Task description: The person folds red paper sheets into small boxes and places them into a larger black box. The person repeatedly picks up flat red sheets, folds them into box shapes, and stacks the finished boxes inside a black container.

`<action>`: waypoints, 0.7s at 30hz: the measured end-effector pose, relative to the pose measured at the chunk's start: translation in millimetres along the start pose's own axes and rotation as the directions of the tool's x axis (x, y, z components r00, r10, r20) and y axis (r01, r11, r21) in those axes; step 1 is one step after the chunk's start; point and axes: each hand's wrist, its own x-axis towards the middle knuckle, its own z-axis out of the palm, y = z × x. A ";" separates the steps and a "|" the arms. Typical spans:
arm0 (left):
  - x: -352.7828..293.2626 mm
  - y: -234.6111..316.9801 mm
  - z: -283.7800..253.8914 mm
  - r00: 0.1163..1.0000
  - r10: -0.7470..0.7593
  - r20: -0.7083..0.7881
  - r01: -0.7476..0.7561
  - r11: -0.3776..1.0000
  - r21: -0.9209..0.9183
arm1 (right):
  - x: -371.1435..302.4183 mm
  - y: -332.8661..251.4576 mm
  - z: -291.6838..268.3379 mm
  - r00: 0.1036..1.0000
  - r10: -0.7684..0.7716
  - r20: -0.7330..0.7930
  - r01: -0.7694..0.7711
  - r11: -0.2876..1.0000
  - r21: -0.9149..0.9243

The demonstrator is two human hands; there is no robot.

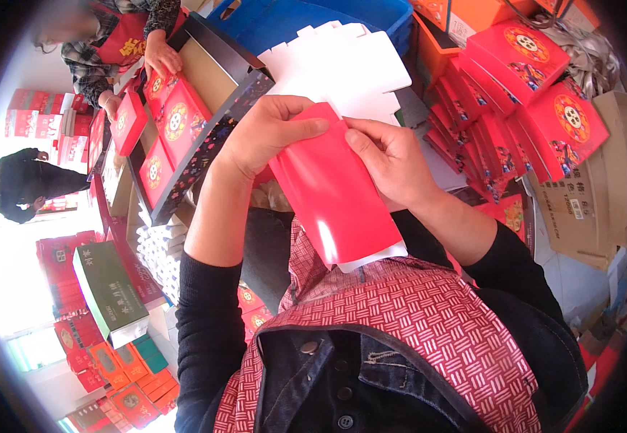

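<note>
Between my two hands is a glossy red cardboard box blank (335,191), tilted, with white showing along its lower edge. My left hand (274,133) pinches its upper left part, thumb lying on the red face. On the upper right edge, the thumb and fingers of my right hand (393,162) close on it too. Just beyond my hands lies a pile of white die-cut blanks (339,68) with tabbed edges. Whatever my fingers do behind the red blank is hidden.
Stacked red printed boxes (523,123) fill the right, near a brown carton (588,187). A blue crate (313,18) stands at the back. Far left, a co-worker's hand (160,54) is over red boxes in a dark patterned tray (212,137). A green box (111,285) sits left.
</note>
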 end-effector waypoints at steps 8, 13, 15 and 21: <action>3.0 0.8 0.4 0.999 -0.027 0.024 0.026 0.999 0.044 | 0.8 -0.5 3.4 0.999 0.010 0.038 -0.010 1.000 0.005; 4.1 -4.4 -3.3 0.999 0.013 0.036 -0.013 1.000 0.015 | 1.2 7.1 2.1 0.998 -0.055 -0.042 0.051 0.995 -0.088; 4.2 -2.8 -2.6 0.999 0.020 0.044 -0.021 1.000 0.010 | -0.2 7.3 6.7 0.996 -0.072 -0.059 0.069 0.996 -0.047; 8.2 -5.9 1.0 0.999 -0.006 0.048 0.005 1.000 0.020 | 0.3 -0.8 11.5 0.994 -0.098 -0.042 0.093 0.992 -0.090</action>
